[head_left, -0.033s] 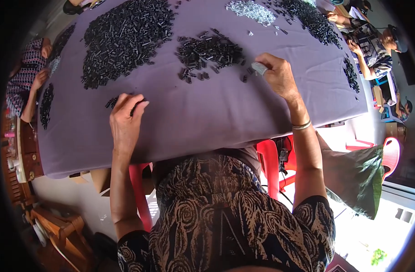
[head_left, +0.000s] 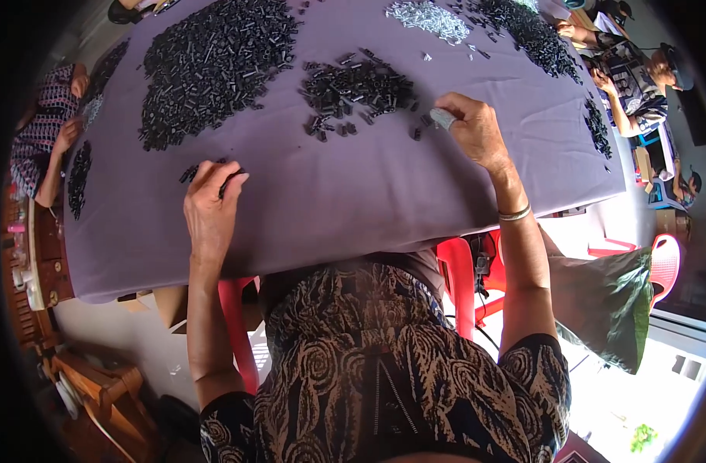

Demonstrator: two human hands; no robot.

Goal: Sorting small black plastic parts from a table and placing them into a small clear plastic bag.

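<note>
Black pieces (head_left: 357,86) and silvery-white pieces (head_left: 429,21) on a plain mauve tablecloth (head_left: 322,197).
Near, the garment (head_left: 322,339) is dark with tan spirals and leaf shapes; the bracelet (head_left: 515,214) silvery, the chair (head_left: 456,285) bright red, the bag (head_left: 606,299) at near right dull green. At left, a co-worker's top (head_left: 50,108) carries a dark, pinkish pattern.

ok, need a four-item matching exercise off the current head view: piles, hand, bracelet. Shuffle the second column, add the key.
Column one
1. large black pile
2. pale pile
3. left hand
4. bracelet

Column two
A. around the right forearm, just below the right hand
B. on the far side of the purple cloth, right of centre
C. fingers curled, beside a few loose black pieces
D. left of centre, spread from the far side toward the middle

Pairs: 1-D, 2-B, 3-C, 4-A
</note>
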